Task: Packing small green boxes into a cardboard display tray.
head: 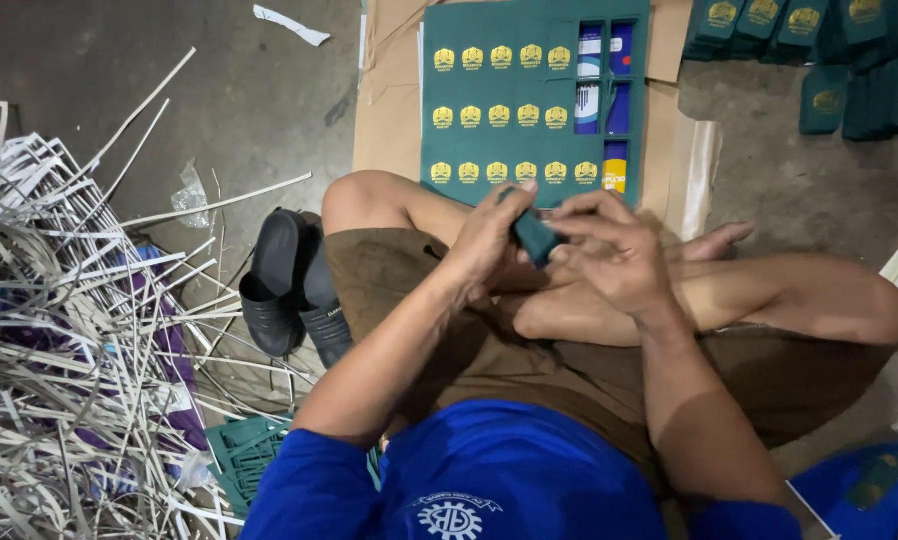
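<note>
Working a small dark-green card piece between both hands above my crossed legs — left hand and right hand both pinch it. I judge separating from the printed green sheet underway; next needs a careful stacking.

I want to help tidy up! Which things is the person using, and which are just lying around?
In use:
- small dark green folded card piece, held by left hand and right hand
- large green printed sheet
- stacked green pieces

Lying about:
- black rubber sandals
- pile of white paper strips
</note>
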